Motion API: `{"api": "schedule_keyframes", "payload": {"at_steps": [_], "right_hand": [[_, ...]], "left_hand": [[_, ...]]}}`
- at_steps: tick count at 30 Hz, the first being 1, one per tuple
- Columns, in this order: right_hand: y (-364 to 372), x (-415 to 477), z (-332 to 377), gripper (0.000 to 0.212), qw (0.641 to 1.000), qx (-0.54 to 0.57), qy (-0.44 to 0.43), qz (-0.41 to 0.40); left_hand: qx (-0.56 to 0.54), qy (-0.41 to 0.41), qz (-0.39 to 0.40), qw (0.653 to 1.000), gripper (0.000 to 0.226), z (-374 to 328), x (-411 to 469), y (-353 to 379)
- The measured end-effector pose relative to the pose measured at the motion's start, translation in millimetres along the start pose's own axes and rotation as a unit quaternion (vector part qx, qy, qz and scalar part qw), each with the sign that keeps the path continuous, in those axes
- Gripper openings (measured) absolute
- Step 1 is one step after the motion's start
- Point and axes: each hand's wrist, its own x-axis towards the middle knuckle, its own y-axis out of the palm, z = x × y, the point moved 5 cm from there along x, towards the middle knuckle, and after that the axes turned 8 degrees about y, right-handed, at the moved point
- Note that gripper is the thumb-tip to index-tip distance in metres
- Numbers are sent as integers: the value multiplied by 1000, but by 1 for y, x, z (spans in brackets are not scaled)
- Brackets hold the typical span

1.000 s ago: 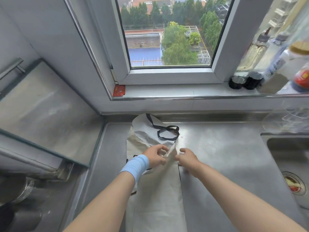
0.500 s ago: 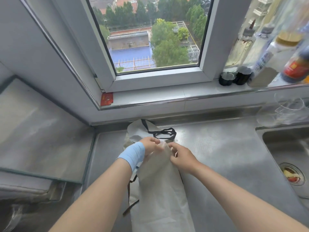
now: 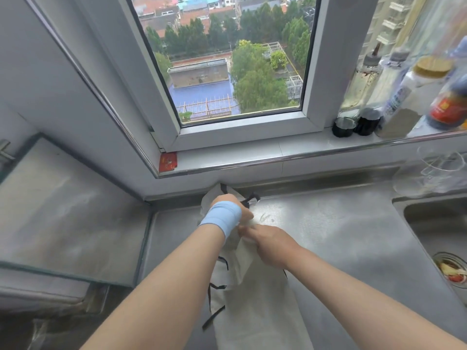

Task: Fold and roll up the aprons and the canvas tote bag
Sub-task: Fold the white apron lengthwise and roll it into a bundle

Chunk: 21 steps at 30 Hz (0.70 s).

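Note:
A pale beige apron (image 3: 255, 306) with thin black straps (image 3: 214, 286) lies folded lengthwise on the steel counter (image 3: 341, 236), running from the back wall toward me. My left hand (image 3: 236, 208), with a light blue band on the wrist, grips the cloth near its far end, where a black strap loop (image 3: 250, 199) sticks out. My right hand (image 3: 270, 245) pinches a folded edge of the apron just in front of the left hand. The far end of the apron is partly hidden by my left hand.
A sink (image 3: 439, 238) with food scraps in its drain lies at the right. Clear glass dishes (image 3: 432, 173) stand behind it. Bottles and jars (image 3: 404, 97) line the window sill. A glass stove cover (image 3: 63, 218) leans at the left. A red card (image 3: 168, 161) sits on the sill.
Both hands have moved farther along the apron toward the back wall, the left crossing over the cloth's far end. The black strap loop is now mostly covered.

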Motion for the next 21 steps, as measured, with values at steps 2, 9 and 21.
{"api": "schedule_keyframes", "payload": {"at_steps": [2, 9, 21], "right_hand": [[2, 1, -6, 59, 999, 48, 17, -13], [0, -2, -39, 16, 971, 136, 199, -1], [-1, -2, -55, 11, 909, 210, 360, 10]], "left_hand": [[8, -18, 37, 999, 25, 10, 2, 3], [-400, -68, -146, 902, 27, 45, 9, -22], [-433, 74, -237, 866, 29, 39, 5, -12]]}}
